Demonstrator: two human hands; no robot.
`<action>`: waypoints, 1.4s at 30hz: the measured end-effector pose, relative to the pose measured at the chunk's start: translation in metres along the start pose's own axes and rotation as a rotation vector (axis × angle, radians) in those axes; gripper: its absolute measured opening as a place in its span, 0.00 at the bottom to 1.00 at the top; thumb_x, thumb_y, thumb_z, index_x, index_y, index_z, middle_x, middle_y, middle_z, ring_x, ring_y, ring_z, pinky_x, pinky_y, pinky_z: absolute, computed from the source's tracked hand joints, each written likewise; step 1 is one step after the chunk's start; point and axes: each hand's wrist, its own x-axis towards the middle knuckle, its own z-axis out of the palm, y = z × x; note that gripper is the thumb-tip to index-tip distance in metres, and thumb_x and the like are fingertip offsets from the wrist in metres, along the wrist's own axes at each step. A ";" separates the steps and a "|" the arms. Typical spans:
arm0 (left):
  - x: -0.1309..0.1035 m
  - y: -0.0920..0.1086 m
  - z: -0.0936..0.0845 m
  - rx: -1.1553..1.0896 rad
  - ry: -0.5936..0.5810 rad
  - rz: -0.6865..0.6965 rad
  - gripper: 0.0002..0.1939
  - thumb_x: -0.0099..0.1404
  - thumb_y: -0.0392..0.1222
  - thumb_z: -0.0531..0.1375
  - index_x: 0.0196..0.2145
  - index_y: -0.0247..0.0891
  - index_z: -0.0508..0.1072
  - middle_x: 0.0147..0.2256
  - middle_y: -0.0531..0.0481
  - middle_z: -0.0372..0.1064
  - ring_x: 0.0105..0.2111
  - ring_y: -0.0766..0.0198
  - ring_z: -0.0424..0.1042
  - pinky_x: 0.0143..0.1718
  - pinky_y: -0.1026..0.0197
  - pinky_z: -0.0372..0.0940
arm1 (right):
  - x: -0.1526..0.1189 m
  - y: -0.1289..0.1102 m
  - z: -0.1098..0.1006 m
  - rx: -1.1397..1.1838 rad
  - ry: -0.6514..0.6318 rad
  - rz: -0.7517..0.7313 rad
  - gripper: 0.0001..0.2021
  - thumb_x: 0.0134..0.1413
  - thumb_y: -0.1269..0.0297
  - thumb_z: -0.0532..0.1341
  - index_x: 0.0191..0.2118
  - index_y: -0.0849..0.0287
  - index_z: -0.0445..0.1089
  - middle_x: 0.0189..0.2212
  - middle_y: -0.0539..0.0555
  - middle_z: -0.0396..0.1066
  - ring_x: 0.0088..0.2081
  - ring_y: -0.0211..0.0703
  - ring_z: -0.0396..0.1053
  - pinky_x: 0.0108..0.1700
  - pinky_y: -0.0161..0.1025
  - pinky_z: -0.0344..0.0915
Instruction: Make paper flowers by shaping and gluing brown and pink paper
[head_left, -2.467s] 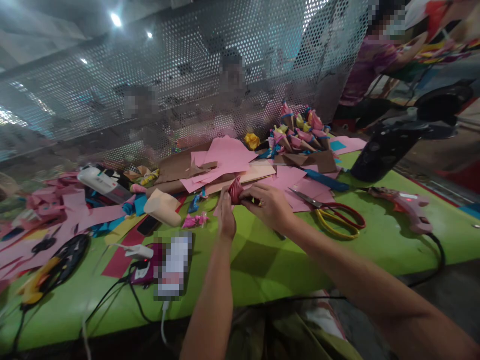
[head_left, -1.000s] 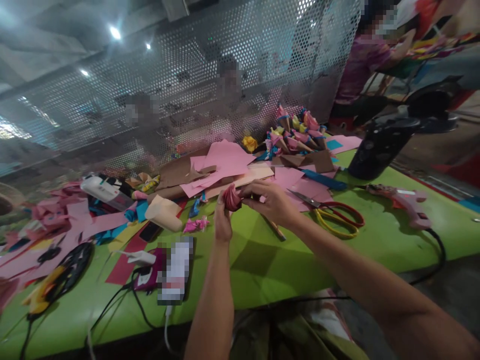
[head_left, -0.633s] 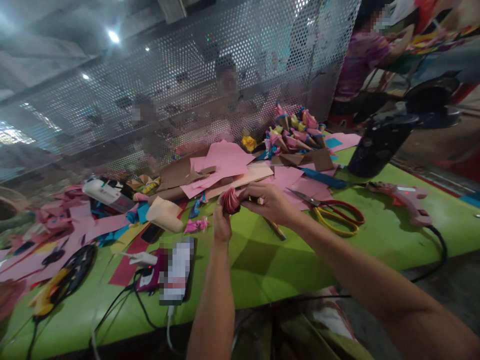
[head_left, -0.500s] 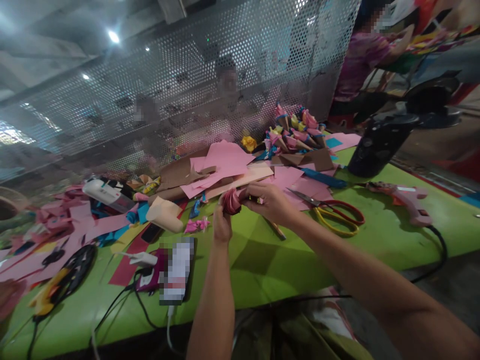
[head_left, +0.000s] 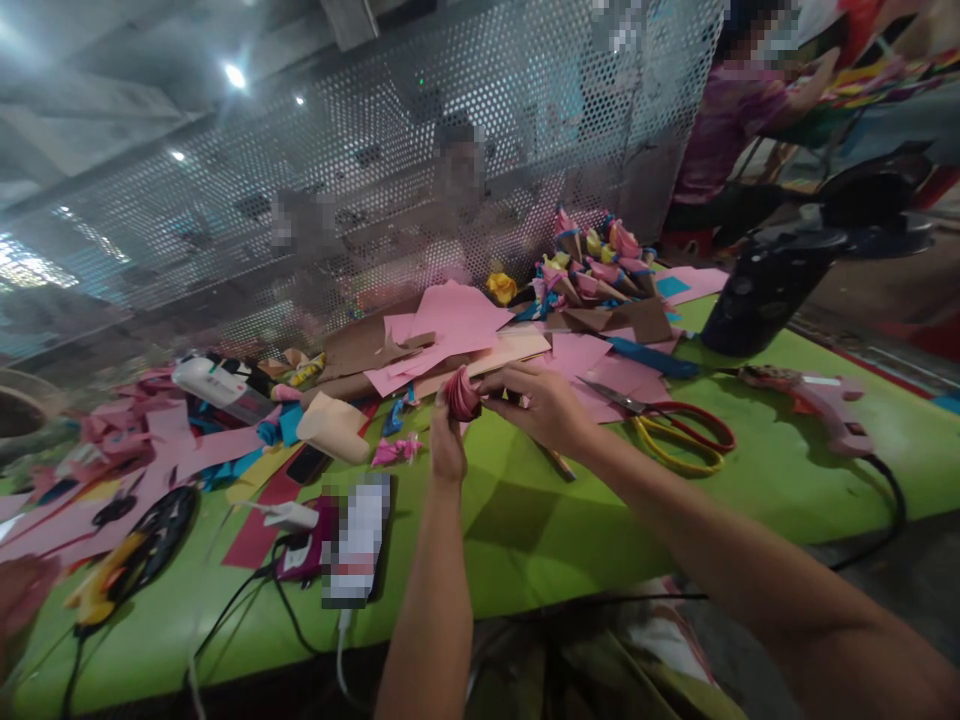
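Observation:
A pink paper flower (head_left: 460, 393), swirled in tight folds, is held just above the green table. My left hand (head_left: 448, 447) has its fingers closed around the flower from below and the left. At the flower's right edge, the fingers of my right hand (head_left: 541, 405) are pinched together; their tips meet the folded paper, partly hidden. Behind both hands lie pink paper sheets (head_left: 457, 322). Scissors (head_left: 675, 432) with red and yellow handles rest to the right of my right hand. A pencil (head_left: 556, 463) shows beneath that forearm.
A pink glue gun (head_left: 821, 400) and a dark tumbler (head_left: 769, 292) stand at the right. Finished paper cones (head_left: 596, 268) are piled at the back. On the left are a phone (head_left: 356, 540), cables, a yellow glue gun (head_left: 112, 575) and paper scraps. Behind rises a perforated metal screen (head_left: 375, 190).
The flower has turned in my left hand, its swirled tip now pointing more upward. My right fingers stay at its right edge. The whole view has shifted slightly.

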 end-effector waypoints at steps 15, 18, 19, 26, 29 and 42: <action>0.004 -0.012 -0.008 0.193 -0.036 0.097 0.20 0.66 0.54 0.56 0.48 0.42 0.77 0.51 0.47 0.75 0.56 0.55 0.69 0.60 0.52 0.62 | -0.006 0.001 0.011 -0.111 -0.064 -0.031 0.05 0.57 0.73 0.62 0.35 0.58 0.76 0.31 0.54 0.75 0.32 0.40 0.71 0.35 0.34 0.65; 0.002 -0.010 -0.007 0.173 -0.065 0.110 0.20 0.66 0.53 0.56 0.48 0.42 0.78 0.50 0.48 0.75 0.55 0.56 0.70 0.58 0.54 0.63 | -0.005 0.000 0.010 -0.115 -0.060 -0.047 0.06 0.57 0.74 0.61 0.34 0.58 0.74 0.31 0.54 0.73 0.31 0.39 0.69 0.33 0.34 0.62; 0.002 -0.009 -0.006 0.170 -0.062 0.122 0.19 0.65 0.53 0.56 0.47 0.42 0.78 0.50 0.48 0.76 0.54 0.56 0.70 0.58 0.54 0.64 | -0.005 -0.001 0.010 -0.113 -0.060 -0.053 0.06 0.56 0.74 0.60 0.34 0.58 0.74 0.31 0.54 0.73 0.30 0.39 0.68 0.32 0.34 0.62; 0.001 -0.004 -0.003 0.192 -0.016 0.128 0.15 0.65 0.47 0.57 0.44 0.40 0.78 0.49 0.46 0.77 0.54 0.53 0.71 0.56 0.52 0.67 | -0.005 0.001 0.008 -0.173 -0.063 -0.077 0.06 0.57 0.74 0.60 0.35 0.58 0.73 0.31 0.54 0.73 0.31 0.40 0.69 0.33 0.35 0.62; -0.001 -0.003 -0.002 0.191 -0.002 0.114 0.16 0.65 0.47 0.57 0.45 0.39 0.78 0.50 0.44 0.76 0.54 0.52 0.70 0.55 0.51 0.67 | -0.004 0.001 0.006 -0.235 -0.050 -0.115 0.06 0.59 0.73 0.59 0.36 0.58 0.73 0.32 0.55 0.74 0.33 0.42 0.70 0.36 0.36 0.63; 0.003 -0.006 -0.005 0.186 -0.040 0.094 0.16 0.65 0.49 0.57 0.45 0.41 0.78 0.48 0.46 0.77 0.53 0.53 0.71 0.56 0.51 0.66 | -0.003 0.003 0.004 -0.282 -0.085 -0.127 0.06 0.59 0.72 0.60 0.37 0.56 0.75 0.33 0.54 0.75 0.36 0.43 0.71 0.38 0.38 0.65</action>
